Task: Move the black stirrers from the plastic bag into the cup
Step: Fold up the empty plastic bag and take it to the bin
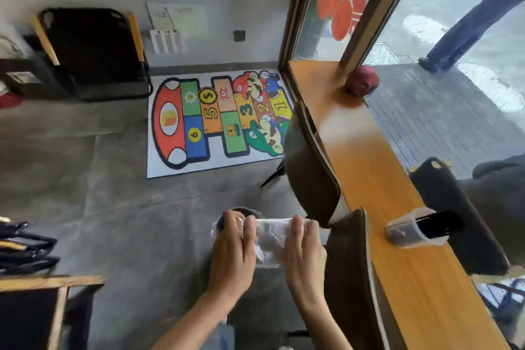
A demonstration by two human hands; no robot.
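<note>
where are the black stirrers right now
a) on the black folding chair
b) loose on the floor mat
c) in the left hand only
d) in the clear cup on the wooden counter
d: the black stirrers stick out of the clear cup on the wooden counter, while the left hand and right hand hold the plastic bag, which looks empty.

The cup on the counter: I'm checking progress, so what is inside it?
The cup on the wooden counter holds a bundle of black stirrers poking out of its mouth. How many cannot be counted, and anything beneath them is hidden by the dark bundle.
</note>
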